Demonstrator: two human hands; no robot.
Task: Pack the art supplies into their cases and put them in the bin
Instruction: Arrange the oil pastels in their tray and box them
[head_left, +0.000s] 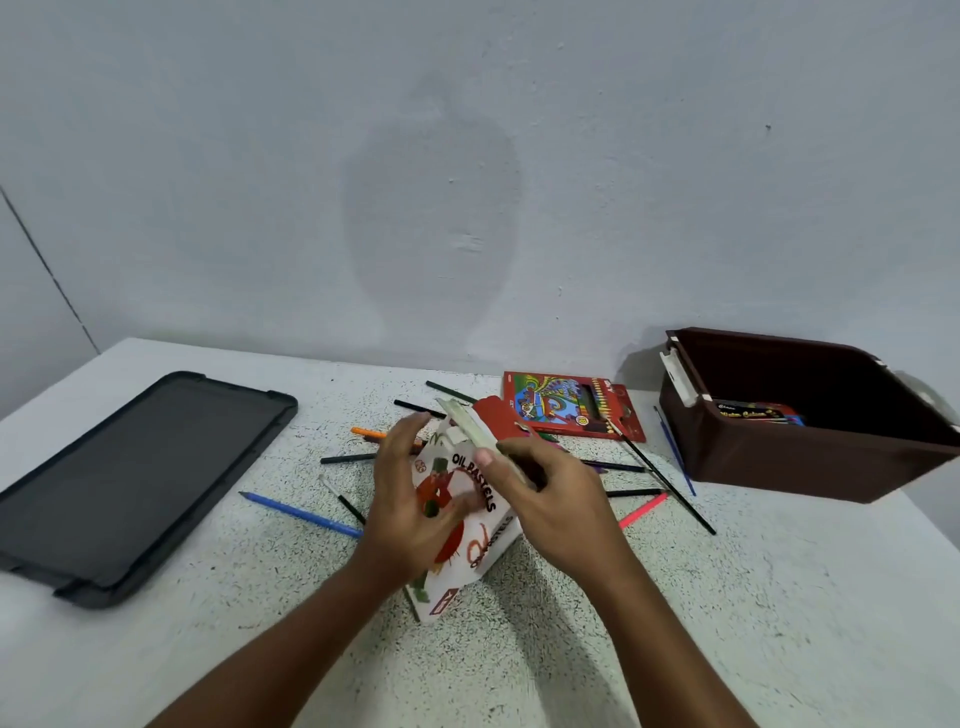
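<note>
At table centre, near edge: white oil pastels box (470, 525) held tilted off the speckled tabletop (727, 597), its lower corner touching or just above the surface. "OIL PASTELS" printed on front face and side. Top flap open, pointing up and away.

Left hand (410, 512) steadies the box from the left, thumb across the printed front, fingers partly spread; hand motion-blurred, so how firmly it grips the box is hard to say. Right hand (550, 499) curls round the box's upper right edge, thumb pressed at the open flap.

Behind the box: red coloured-pencil box (571, 405) lying flat, its own flap open toward the hands. Loose pencils and pens scattered around and behind the hands: blue pen (301, 514) at left, orange one (366, 432) beyond the left hand, pink one (644, 509) at right, several dark pencils, one long black paintbrush (670, 486) running diagonally toward the near right.

Far right: brown plastic bin (779, 457) with pale latch handles, open. Inside it, a dark watercolour case (753, 414) with yellow lettering.

Far left: dark grey bin lid (130, 483) lying flat on the table, well apart from the bin.
</note>
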